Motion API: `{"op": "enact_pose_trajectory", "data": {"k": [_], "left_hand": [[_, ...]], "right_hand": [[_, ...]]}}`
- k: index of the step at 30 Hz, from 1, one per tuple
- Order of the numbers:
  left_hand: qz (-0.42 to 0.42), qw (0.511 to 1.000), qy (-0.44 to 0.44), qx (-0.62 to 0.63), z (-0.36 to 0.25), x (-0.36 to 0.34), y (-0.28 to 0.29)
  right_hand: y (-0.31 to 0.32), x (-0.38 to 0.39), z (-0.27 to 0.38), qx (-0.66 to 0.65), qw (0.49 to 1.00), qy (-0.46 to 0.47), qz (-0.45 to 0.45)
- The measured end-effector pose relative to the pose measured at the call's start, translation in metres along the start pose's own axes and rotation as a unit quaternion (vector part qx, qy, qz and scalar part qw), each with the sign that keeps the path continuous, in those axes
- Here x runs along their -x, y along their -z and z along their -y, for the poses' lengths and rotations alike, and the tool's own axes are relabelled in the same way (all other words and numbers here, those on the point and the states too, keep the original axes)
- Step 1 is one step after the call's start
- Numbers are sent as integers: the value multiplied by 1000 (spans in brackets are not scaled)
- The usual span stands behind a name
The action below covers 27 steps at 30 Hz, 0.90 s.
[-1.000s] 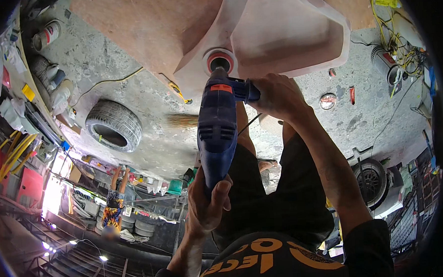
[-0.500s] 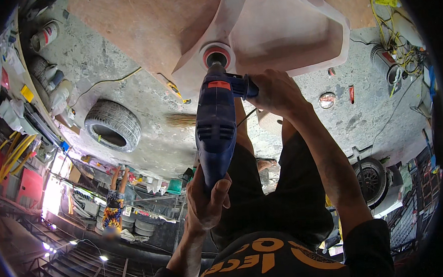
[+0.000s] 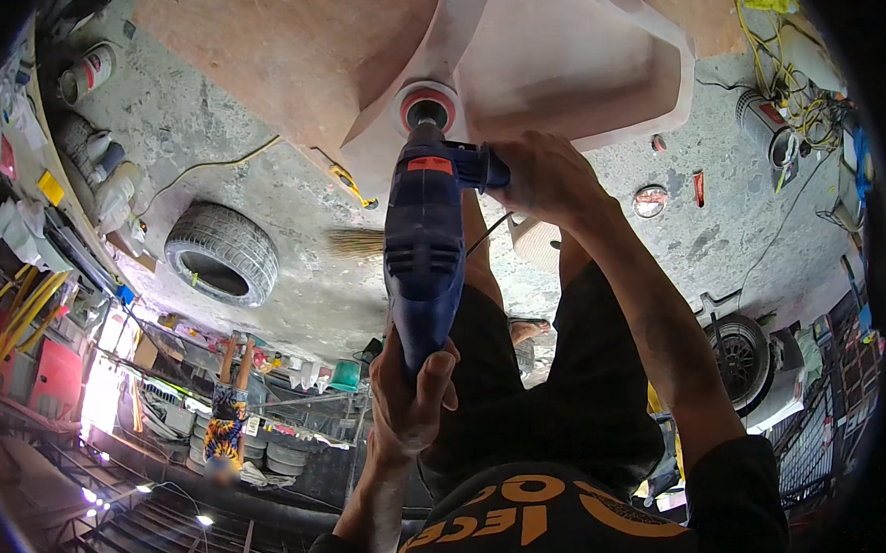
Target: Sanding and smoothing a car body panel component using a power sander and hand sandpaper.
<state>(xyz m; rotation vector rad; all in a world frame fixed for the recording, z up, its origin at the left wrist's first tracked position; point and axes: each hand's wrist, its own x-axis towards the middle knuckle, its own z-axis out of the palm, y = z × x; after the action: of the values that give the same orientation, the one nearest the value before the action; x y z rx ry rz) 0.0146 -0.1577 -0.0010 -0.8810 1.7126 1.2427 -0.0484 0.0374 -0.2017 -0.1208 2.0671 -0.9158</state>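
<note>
A dark blue power drill [image 3: 424, 239] points away from me. My left hand [image 3: 412, 398] is wrapped round its rear handle. My right hand [image 3: 546, 178] grips the side handle near the chuck. At the drill's front, a round attachment [image 3: 428, 107] with a red rim meets the pale, pinkish moulded panel [image 3: 572, 54]. How deep it sits in the panel is hidden. The panel has a wide, shallow recess to the right of the drill and lies beside brown wooden sheets [image 3: 281, 45].
A tyre [image 3: 223, 253] lies on the concrete floor at left, near a broom's bristles [image 3: 356, 243] and a yellow cutter [image 3: 353, 186]. Tangled yellow cable [image 3: 788, 78] and a can [image 3: 764, 124] are at right, a wheel [image 3: 743, 361] lower right. Another person [image 3: 225, 418] stands farther off at left.
The drill and both hands have shifted very slightly left in the picture, along with the surroundings. Both grips stay the same.
</note>
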Motion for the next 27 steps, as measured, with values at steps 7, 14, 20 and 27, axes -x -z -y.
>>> {"op": "enact_pose_trajectory", "data": {"k": [7, 14, 20, 27], "left_hand": [[-25, 1000, 7, 9, 15, 7, 9], [-21, 999, 25, 39, 15, 12, 8], [-11, 999, 22, 39, 9, 9, 1], [8, 1000, 8, -15, -8, 2, -9]], "right_hand": [[-9, 1, 14, 18, 999, 34, -30], [-24, 2, 9, 35, 997, 46, -54], [-8, 1, 8, 9, 999, 3, -30], [1, 3, 1, -1, 998, 3, -63]]}}
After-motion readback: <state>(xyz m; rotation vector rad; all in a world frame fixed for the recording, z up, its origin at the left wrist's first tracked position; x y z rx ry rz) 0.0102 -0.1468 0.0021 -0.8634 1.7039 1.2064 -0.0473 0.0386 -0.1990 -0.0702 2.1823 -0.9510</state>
